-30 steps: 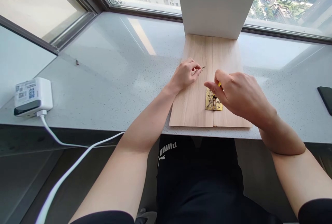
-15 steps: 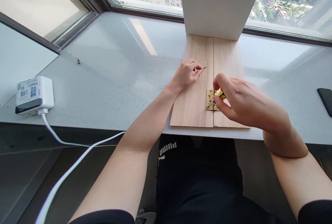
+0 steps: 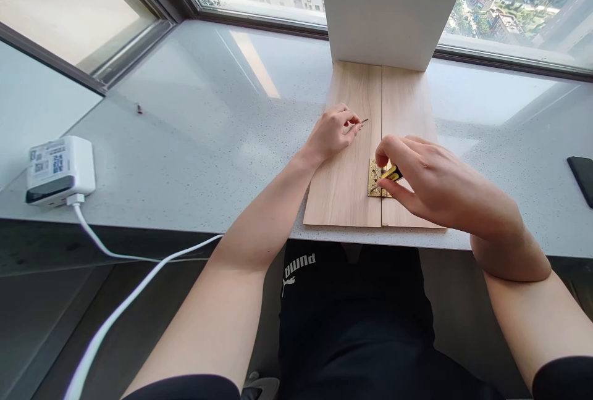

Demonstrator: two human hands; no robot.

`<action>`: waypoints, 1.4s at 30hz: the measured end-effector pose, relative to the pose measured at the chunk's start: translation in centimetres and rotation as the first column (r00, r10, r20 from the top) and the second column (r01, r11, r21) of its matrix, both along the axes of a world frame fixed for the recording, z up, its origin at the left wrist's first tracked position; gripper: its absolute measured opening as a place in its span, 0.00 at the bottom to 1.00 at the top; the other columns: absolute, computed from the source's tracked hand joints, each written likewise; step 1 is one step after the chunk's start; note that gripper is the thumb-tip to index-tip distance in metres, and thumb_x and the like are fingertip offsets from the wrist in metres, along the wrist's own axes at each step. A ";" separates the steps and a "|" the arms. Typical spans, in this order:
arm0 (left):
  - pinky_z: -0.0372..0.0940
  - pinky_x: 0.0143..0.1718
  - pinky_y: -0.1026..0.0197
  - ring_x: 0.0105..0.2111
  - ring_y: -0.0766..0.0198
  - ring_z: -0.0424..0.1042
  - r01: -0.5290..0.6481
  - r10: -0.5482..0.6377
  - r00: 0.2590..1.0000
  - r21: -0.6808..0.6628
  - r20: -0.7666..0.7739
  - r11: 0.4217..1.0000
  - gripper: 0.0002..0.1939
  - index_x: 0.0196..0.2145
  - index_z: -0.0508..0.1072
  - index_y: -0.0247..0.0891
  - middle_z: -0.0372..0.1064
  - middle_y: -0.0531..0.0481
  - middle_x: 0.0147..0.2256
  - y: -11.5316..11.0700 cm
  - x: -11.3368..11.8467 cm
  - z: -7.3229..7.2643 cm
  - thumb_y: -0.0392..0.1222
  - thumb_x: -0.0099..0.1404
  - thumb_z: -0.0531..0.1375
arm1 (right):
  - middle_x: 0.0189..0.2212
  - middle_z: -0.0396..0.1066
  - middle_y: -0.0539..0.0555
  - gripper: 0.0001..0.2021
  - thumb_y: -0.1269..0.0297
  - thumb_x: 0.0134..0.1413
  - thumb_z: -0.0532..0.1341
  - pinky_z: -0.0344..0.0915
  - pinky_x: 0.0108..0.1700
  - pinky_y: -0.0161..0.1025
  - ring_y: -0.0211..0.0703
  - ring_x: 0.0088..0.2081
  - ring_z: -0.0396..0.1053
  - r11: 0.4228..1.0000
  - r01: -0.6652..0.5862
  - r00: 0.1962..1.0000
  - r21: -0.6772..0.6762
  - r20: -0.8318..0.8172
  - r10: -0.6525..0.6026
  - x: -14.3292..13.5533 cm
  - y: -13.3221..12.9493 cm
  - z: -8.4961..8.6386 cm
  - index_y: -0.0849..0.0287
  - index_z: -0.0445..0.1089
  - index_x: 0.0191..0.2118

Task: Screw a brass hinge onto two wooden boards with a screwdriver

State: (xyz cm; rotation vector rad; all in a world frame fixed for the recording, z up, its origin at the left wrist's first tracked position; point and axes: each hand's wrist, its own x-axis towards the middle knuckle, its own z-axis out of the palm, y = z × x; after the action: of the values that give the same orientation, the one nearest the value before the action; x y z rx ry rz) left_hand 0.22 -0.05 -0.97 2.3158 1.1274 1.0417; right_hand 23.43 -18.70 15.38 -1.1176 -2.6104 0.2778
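A gold hinge [image 3: 374, 171] lies across the seam between two light wooden boards [image 3: 343, 196], close to their front edge. My right hand [image 3: 417, 168] is closed around a yellow and black screwdriver [image 3: 391, 173], whose tip points down-left at the hinge's lower left part. The hinge's right side is mostly hidden by that hand. Resting on the left board, my left hand [image 3: 337, 130] pinches a thin dark metal piece [image 3: 364, 121] that looks like a screwdriver bit or screw, too small to tell.
A white box [image 3: 389, 14] stands on the boards' far end by the window. On the grey-white counter [image 3: 194, 128] are a white charger [image 3: 62, 170] with a cable [image 3: 134, 292] at the left and a black phone [image 3: 581, 179] at the far right.
The fingers of my right hand have shifted slightly left and opened a little around the screwdriver, showing more of its handle. My left hand has stayed in place.
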 end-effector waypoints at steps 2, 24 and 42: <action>0.77 0.49 0.49 0.46 0.52 0.80 0.000 0.000 1.000 0.003 -0.005 1.000 0.06 0.45 0.87 0.39 0.82 0.42 0.47 0.0 0.0 0.0 0.33 0.79 0.68 | 0.42 0.76 0.58 0.05 0.70 0.79 0.61 0.62 0.44 0.44 0.49 0.40 0.69 0.995 0.090 0.995 0.041 0.029 -0.091 -0.3 -0.1 0.0 0.54 0.64 0.50; 0.77 0.48 0.52 0.45 0.54 0.80 -0.010 0.010 1.000 0.021 -0.006 1.000 0.06 0.45 0.87 0.37 0.83 0.42 0.47 -0.2 0.0 0.1 0.32 0.80 0.68 | 0.26 0.63 0.47 0.15 0.54 0.90 0.55 0.48 0.33 0.45 0.44 0.26 0.54 0.939 0.345 0.917 -0.003 0.215 -0.336 -1.9 0.4 0.5 0.55 0.69 0.47; 0.78 0.51 0.50 0.47 0.52 0.80 -0.013 0.013 0.999 0.014 -0.042 1.000 0.05 0.46 0.87 0.37 0.82 0.42 0.47 -0.1 0.0 0.1 0.33 0.80 0.68 | 0.26 0.69 0.48 0.09 0.58 0.88 0.60 0.51 0.33 0.45 0.45 0.27 0.56 0.939 0.342 0.913 -0.022 0.243 -0.327 -1.9 0.3 0.9 0.55 0.70 0.49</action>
State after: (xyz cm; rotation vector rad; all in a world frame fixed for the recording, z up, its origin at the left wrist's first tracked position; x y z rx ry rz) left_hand 0.26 -0.13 -0.91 2.3542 1.1561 1.0132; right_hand 21.49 -18.36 16.23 -1.6878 -2.5559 0.1617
